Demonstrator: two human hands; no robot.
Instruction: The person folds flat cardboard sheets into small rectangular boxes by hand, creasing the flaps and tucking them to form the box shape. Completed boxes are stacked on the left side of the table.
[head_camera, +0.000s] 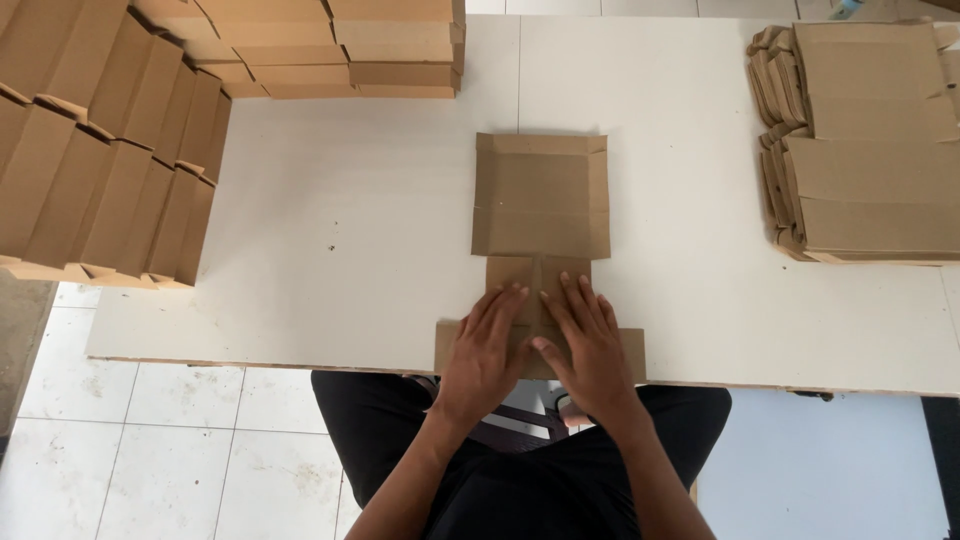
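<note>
both hands lie flat and side by side, palms down, fingers spread and gripping nothing: the left hand (483, 352) and the right hand (589, 345) press on the near part of a flat cardboard box blank (541, 195) at the front edge of the white table (350, 230). the thumbs nearly meet in the middle. under the palms the folded flaps are mostly hidden, so how they overlap there cannot be told; only a crease running between the fingertips and two short side tabs poking out left and right of the wrists show. the far part of the blank lies open and flat, a rectangle with narrow folded edges, reaching toward the middle of the table.

below the table edge the person's dark trousers (520, 480) fill the lower frame, over a white tiled floor (180, 440); something striped shows between the knees, too covered to make out.

well apart to the left, a row of flattened boxes (110, 160) leans on edge, cut off by the frame. at the far left of the table top sits a stack of folded cardboard (340, 50), its top out of view. to the right a pile of flat blanks (870, 140) lies near the table's corner, its right side cut off.
</note>
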